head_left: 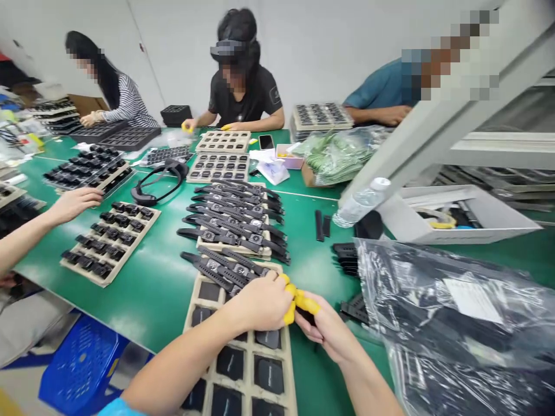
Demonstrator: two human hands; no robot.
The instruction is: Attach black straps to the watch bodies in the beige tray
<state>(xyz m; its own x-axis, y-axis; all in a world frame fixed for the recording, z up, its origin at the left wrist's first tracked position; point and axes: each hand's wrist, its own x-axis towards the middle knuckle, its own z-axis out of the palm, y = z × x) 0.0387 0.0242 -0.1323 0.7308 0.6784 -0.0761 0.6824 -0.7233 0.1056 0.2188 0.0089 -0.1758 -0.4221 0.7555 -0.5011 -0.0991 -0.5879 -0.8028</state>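
My left hand [266, 297] and my right hand [325, 326] meet above the right edge of the near tray, both with yellow finger cots. Their fingers are closed around a dark watch piece [306, 316], mostly hidden. Beneath my left forearm lies the beige tray [291, 375], with black square watch faces [229, 363] in its compartments. At its far end rest several watches with black straps [217, 268]. Beyond them, another tray is covered in strapped watches [234, 216]. Loose black straps [355, 309] lie right of my right hand.
Plastic bags of black straps [433, 312] cover the right side. A water bottle [364, 202] leans near a slanted white post [416, 127] and a white box [463, 234]. A co-worker's hand [78, 203] is by the left trays; several people sit around the green table [167, 254].
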